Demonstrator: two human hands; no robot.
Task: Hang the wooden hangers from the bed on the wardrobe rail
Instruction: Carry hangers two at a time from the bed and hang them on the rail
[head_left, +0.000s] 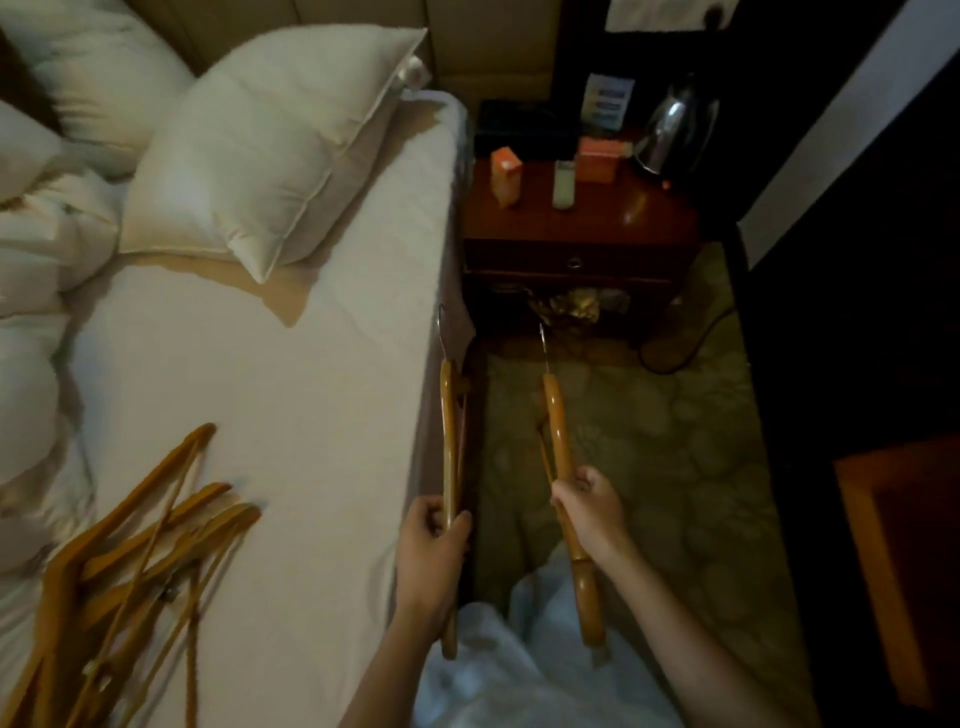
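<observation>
**Status: transfer stage, one pair of hangers in hand.**

1. Hands. The left hand (434, 530), at lower centre of the frame, is closed around the shoulder of one wooden hanger, the left-hand hanger (448, 431). It is held on edge just past the side of the bed (291, 389). The right hand (587, 512), just right of centre, is closed around a second one, the right-hand hanger (558, 431), held over the carpet (675, 441). Both metal hooks point away from the person, toward the top of the frame. The two hangers are apart and roughly parallel.

2. Stock on the bed. A pile of wooden hangers (140, 551) lies on the sheet at lower left, overlapping and tangled. An exact count cannot be made; there are several.

3. Target. The wardrobe rail is not in view. No hung hanger can be seen, so the number already placed cannot be stated.

4. Surroundings. Pillows (275, 156) occupy the upper left. A dark wood nightstand (576, 234) stands at upper centre, against the bed, and carries a kettle (675, 130) and small boxes.

5. Assessment. Pick-up of this pair appears complete. Carrying it to the rail and hooking it on are not yet done. The pile at lower left indicates that further trips are required. The task is judged to be well short of finished.
</observation>
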